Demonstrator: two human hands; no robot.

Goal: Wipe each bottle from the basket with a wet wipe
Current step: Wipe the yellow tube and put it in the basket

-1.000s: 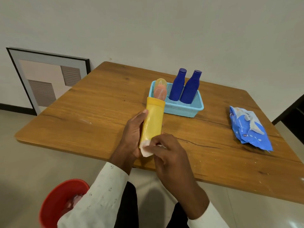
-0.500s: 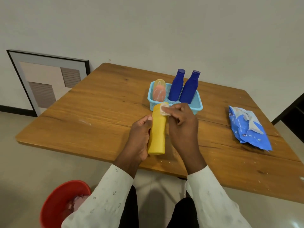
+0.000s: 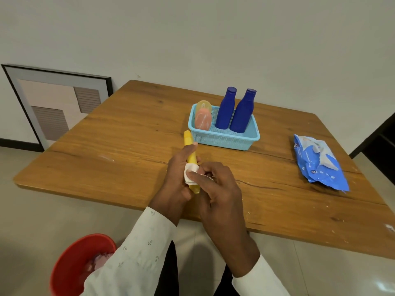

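Wooden table (image 3: 119,146) up against a plain pale wall, that's our setup, with a framed picture (image 3: 57,103) leaning on the wall off to the left and a red bucket (image 3: 72,265) on the floor by our knees.

From the head view, our left hand (image 3: 177,180) is wrapped around the yellow bottle (image 3: 191,159), thumb up along its side, holding it just above the near part of the table with its cap end pointing away toward the basket. Our right hand (image 3: 215,189) has its fingers curled in, pinching a white wet wipe (image 3: 190,175) against the lower part of that bottle.

Behind that sits the light blue basket (image 3: 239,139), near the bottle's far end but not touching. Two dark blue bottles (image 3: 235,112) stand upright in it side by side, and a peach-coloured bottle (image 3: 203,119) leans at its left end. Well off to the right lies the blue wipes pack (image 3: 318,163), flat on the table.
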